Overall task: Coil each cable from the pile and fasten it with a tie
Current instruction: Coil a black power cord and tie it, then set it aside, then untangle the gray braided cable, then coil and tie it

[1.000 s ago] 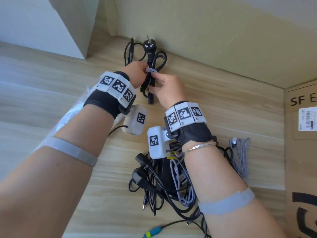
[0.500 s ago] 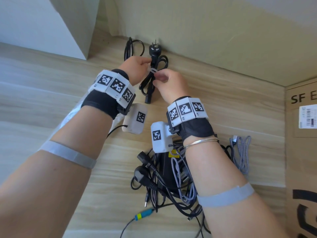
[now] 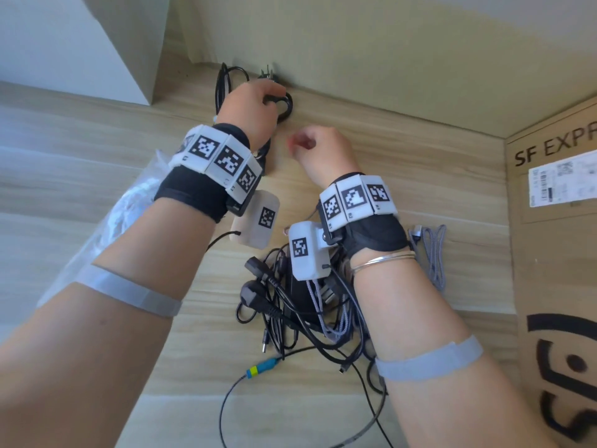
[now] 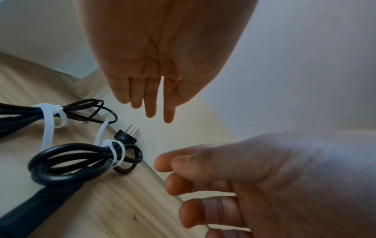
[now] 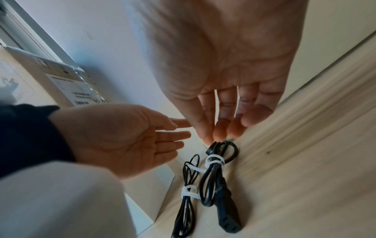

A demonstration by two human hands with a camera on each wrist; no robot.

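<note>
Your hands are letting go of the tied power cord (image 5: 215,175); it is lying far off by the wall to keep clear of the pile (image 3: 310,305). Left hand (image 5: 126,141) is wide open, right hand (image 3: 319,150) loosely curled, both empty.

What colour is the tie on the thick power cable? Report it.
White tie, clearest in the left wrist view.

I see the thick black power cable (image 4: 67,162) coiled and cinched by a white tie (image 4: 116,151), lying flat on the counter just under my left hand (image 3: 250,111), its pronged plug (image 4: 127,136) against the wall. Beside it, further left of that hand, lies a thinner black cable (image 5: 186,193) with its own white tie (image 5: 188,192). The untidy pile (image 3: 303,299) of black and grey cables sits beneath my right wrist.
</note>
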